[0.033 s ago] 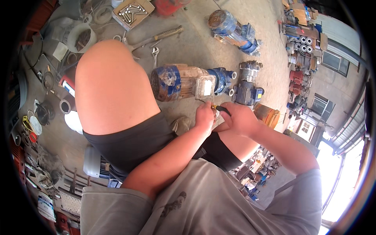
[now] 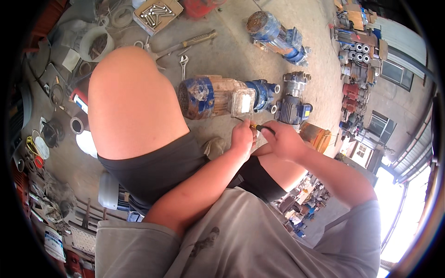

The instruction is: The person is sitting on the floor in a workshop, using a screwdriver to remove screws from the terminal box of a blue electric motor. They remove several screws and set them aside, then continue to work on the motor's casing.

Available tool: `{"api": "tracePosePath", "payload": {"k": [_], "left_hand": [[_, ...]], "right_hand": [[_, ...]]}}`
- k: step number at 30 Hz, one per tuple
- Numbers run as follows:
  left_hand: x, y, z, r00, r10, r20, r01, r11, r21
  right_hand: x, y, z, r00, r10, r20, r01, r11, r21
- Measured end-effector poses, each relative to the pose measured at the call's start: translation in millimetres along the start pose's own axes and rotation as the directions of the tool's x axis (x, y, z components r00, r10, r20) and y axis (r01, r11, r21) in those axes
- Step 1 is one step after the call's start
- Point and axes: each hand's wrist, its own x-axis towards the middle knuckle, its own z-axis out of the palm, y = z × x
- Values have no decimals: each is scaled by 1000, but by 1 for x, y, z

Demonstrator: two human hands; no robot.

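My right hand (image 2: 283, 139) is closed round the black and yellow handle of a screwdriver (image 2: 265, 129). Close beside it, my left hand (image 2: 243, 137) is curled at the screwdriver's shaft, where handle and shaft meet; its fingertips are partly hidden. The thin shaft points up and left, toward the lower edge of a worn, pale terminal box (image 2: 242, 103). That box sits on the side of a rusty brown and blue motor pump (image 2: 222, 97), which lies on the floor beyond my hands. Whether the tip touches the box, I cannot tell.
A smaller blue motor pump (image 2: 293, 99) stands right of the large one, and another blue motor (image 2: 276, 34) lies farther off. An adjustable wrench (image 2: 184, 67), a long-handled tool (image 2: 187, 44) and a box of bolts (image 2: 160, 14) are beyond my raised left knee. An orange-brown bucket (image 2: 316, 136) is at right.
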Motion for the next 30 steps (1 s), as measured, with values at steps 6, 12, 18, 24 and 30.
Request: {"api": "tracePosePath", "payload": {"k": [6,12,18,24,30], "left_hand": [[-11,8,19,984,-7,-177,10,1000,17],[-10,3,11,996,5,-88,2,998,69],[-9,1,17,989,66,-133,-56,996,72],[15,-18,6,965,188,-185,-162,976,148],[15,-15,3,968,189,-167,-160,972,171]], "right_hand": [[-3,-14,-8,876,375,303,-470,804,365],[3,-14,-10,972,-142,184,217,841,-496],[5,22,6,879,346,329,-440,854,277],[4,-14,-9,976,-171,136,216,849,-483],[2,26,18,967,-252,18,247,927,-282]]}}
